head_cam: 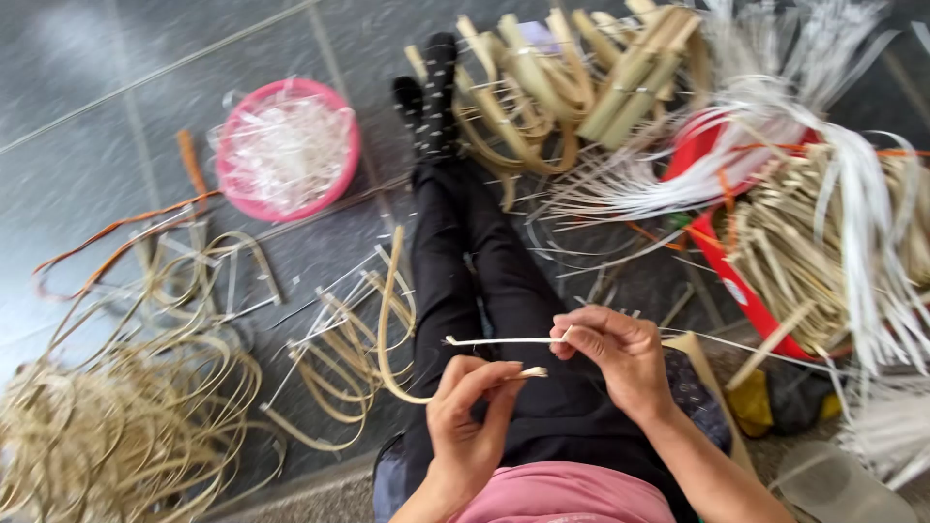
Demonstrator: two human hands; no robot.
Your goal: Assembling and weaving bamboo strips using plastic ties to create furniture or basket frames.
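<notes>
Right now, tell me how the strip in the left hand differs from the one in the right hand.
The left hand pinches a wide tan strip that curves in a long arc up over the leg; the right hand holds a thin pale strip that lies nearly straight and level. The tan strip looks much longer than the pale one. Both are flat, flexible weaving strips held at the fingertips.

Both hands (pixel 547 387) raised, fingers pinched

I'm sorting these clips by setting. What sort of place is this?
Probably a home or small weaving workspace on a tiled floor: coils of split cane, bundles of bent strips and a pink basin surround the seated person.
</notes>
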